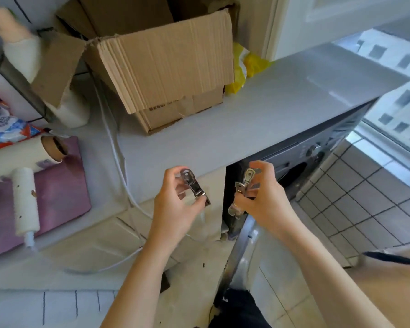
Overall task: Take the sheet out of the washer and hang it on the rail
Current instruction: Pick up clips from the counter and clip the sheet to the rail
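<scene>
shiny metal clip (pixel 195 187) in left hand (pixel 175 202), clip bunch (pixel 243 188) in right hand (pixel 264 202)

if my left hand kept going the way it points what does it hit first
Likely the cardboard box at the back of the worktop: the left hand, holding a metal clip, points that way over the worktop's front edge. Height is unclear.

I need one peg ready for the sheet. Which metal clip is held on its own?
The clip in the left hand, pinched alone between fingers and thumb. The other clips are bunched together in the right hand.
</scene>
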{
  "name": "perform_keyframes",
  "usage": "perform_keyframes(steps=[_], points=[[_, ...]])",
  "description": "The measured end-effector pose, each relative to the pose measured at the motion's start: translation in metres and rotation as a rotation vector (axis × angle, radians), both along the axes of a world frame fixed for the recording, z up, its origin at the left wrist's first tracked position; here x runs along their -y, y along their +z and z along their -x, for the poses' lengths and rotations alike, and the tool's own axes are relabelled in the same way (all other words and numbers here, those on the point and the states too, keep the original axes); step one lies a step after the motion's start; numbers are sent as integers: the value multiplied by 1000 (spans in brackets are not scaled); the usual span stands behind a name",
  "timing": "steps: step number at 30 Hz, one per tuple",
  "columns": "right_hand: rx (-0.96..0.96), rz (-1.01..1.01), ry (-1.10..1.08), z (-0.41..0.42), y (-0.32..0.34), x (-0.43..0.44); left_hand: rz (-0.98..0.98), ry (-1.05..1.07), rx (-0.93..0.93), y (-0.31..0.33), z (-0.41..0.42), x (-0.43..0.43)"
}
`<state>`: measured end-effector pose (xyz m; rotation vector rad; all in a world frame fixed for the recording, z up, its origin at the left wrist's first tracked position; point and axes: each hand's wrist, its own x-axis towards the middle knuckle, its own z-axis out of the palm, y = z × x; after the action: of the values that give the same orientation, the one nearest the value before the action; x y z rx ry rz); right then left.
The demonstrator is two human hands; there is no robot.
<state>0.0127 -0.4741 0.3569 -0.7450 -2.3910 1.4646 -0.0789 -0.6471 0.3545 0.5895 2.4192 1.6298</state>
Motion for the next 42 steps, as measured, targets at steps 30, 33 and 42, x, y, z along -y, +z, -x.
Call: perform_keyframes(steps=[30, 33, 42], points=[[-128, 11, -868, -452, 22, -69, 7, -825, 52, 8, -355, -204], [-124, -25, -868, -508, 28, -75, -16, -855, 47, 13, -404, -218], [-29, -316, -814, -599, 67, -106, -121, -877, -65, 65, -478, -263]])
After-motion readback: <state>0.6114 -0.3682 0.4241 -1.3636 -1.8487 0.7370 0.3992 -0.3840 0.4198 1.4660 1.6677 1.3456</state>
